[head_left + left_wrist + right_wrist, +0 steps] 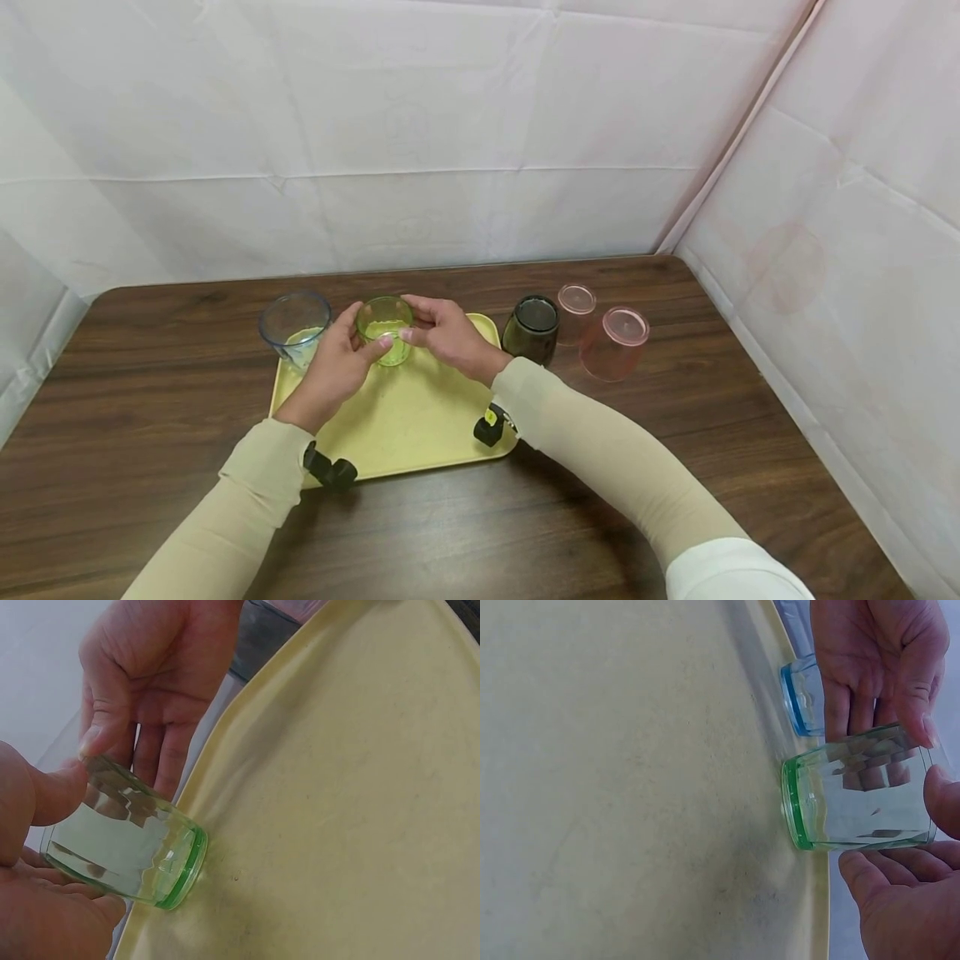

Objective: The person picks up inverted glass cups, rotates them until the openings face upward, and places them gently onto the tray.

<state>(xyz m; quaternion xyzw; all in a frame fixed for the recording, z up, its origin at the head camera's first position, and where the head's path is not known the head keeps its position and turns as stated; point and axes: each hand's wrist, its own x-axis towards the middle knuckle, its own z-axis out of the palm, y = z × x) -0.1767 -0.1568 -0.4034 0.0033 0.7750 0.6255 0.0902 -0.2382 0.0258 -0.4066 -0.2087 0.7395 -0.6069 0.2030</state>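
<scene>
Both hands hold a clear green tumbler [393, 354] upright at the far edge of a yellow tray [420, 425]. The left hand [337, 367] grips it from the left and the right hand [450, 333] from the right, with both thumbs on the near side close to the rim. In the left wrist view the green tumbler [154, 851] has its thick green base close over the tray. A clear blue tumbler [295, 321], mouth up, stands at the tray's far left corner, just beyond the left hand; the right wrist view shows its blue base [791, 701].
Right of the tray a dark tumbler [534, 329] stands upside down. Beside it are two upside-down pink tumblers, one farther back [577, 308] and one nearer [615, 346]. White sheeting [420, 217] hangs behind the brown wooden table [465, 533] and along its sides.
</scene>
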